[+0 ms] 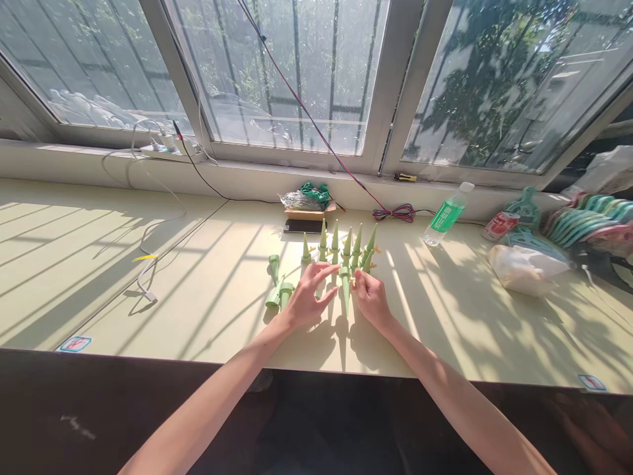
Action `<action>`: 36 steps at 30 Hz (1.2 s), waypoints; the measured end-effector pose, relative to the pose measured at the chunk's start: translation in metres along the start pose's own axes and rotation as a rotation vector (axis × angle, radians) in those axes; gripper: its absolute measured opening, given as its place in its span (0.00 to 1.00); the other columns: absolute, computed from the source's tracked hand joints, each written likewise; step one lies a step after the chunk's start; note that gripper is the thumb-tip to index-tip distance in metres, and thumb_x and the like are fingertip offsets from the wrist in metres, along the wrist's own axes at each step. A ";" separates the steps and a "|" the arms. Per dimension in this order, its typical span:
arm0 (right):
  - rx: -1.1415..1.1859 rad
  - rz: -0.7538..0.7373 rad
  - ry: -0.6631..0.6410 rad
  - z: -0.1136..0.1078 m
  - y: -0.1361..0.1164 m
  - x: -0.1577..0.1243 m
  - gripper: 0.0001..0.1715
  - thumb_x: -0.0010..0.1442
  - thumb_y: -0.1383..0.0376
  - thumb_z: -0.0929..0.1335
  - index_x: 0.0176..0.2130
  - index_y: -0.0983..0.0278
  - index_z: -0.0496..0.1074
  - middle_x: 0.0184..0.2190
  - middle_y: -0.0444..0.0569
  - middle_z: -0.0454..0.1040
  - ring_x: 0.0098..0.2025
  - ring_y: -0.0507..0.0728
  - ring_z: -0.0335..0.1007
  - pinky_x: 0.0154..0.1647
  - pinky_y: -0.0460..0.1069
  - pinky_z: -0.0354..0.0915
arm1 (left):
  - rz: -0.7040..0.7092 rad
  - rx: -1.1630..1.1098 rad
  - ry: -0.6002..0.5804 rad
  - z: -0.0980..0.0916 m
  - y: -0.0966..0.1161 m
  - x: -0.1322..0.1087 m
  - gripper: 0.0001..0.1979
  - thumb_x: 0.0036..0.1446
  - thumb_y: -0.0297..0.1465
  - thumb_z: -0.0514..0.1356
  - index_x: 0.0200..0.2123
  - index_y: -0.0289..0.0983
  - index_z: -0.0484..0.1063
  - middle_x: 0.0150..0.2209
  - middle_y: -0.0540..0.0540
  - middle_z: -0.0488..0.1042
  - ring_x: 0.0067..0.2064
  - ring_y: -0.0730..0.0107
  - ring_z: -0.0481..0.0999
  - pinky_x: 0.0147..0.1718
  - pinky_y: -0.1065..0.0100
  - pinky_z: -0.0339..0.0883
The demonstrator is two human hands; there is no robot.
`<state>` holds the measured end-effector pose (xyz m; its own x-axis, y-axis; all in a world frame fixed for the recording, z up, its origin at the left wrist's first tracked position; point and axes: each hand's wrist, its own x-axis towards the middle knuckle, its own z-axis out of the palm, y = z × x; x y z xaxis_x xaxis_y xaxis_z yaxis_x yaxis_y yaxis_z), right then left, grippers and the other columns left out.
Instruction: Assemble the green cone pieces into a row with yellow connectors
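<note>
Apparently pinching the spike by its yellow valve in the nearer right hand, just right of the tip-down long axis, with left hand released opposite.

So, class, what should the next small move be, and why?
Probably close the left hand on the downward-pointing green spike to steady it: that hand is open beside the spike, while the right hand appears pinched at its other side.
</note>
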<state>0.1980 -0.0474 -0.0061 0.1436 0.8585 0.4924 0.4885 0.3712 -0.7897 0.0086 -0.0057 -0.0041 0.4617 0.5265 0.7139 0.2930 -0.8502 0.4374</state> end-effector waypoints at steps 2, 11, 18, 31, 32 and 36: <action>-0.001 -0.002 -0.004 0.000 0.000 0.000 0.31 0.72 0.46 0.55 0.24 0.60 0.59 0.18 0.42 0.62 0.20 0.51 0.56 0.23 0.48 0.54 | 0.026 0.015 -0.025 0.000 0.001 0.000 0.27 0.62 0.26 0.65 0.62 0.48 0.68 0.53 0.42 0.70 0.55 0.59 0.75 0.50 0.54 0.77; -0.044 -0.019 -0.103 0.005 0.009 -0.001 0.34 0.73 0.45 0.55 0.22 0.59 0.58 0.17 0.43 0.61 0.21 0.52 0.57 0.25 0.49 0.56 | 0.081 0.081 -0.050 0.003 -0.005 -0.005 0.19 0.62 0.21 0.63 0.53 0.44 0.76 0.48 0.44 0.73 0.52 0.61 0.76 0.49 0.57 0.78; -0.087 -0.079 -0.188 0.006 0.016 -0.003 0.34 0.75 0.46 0.53 0.23 0.59 0.60 0.18 0.44 0.60 0.21 0.53 0.55 0.24 0.51 0.55 | 0.092 0.015 -0.083 0.004 -0.002 -0.004 0.12 0.66 0.27 0.62 0.51 0.41 0.77 0.44 0.43 0.77 0.46 0.62 0.77 0.45 0.58 0.77; -0.124 -0.152 -0.231 0.007 0.015 -0.006 0.32 0.76 0.49 0.52 0.26 0.59 0.60 0.19 0.42 0.58 0.21 0.53 0.54 0.25 0.50 0.54 | 0.018 -0.147 -0.069 0.000 0.001 0.001 0.08 0.66 0.34 0.63 0.44 0.40 0.81 0.30 0.49 0.72 0.30 0.71 0.69 0.28 0.70 0.65; -0.130 -0.156 -0.232 0.007 0.014 -0.006 0.31 0.76 0.49 0.52 0.26 0.59 0.60 0.19 0.42 0.59 0.21 0.52 0.54 0.25 0.50 0.54 | 0.009 -0.164 -0.074 -0.001 0.003 0.002 0.08 0.66 0.35 0.63 0.44 0.40 0.81 0.29 0.49 0.71 0.30 0.72 0.69 0.28 0.70 0.65; -0.155 -0.168 -0.236 0.007 0.013 -0.005 0.32 0.75 0.47 0.51 0.26 0.60 0.60 0.19 0.43 0.61 0.22 0.52 0.55 0.27 0.49 0.55 | -0.052 -0.216 -0.117 -0.004 0.006 0.004 0.09 0.65 0.38 0.64 0.42 0.39 0.81 0.29 0.49 0.72 0.28 0.72 0.69 0.27 0.70 0.63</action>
<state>0.1978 -0.0449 -0.0215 -0.1443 0.8549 0.4983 0.6161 0.4717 -0.6308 0.0090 -0.0089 0.0036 0.5481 0.5560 0.6248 0.1392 -0.7973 0.5873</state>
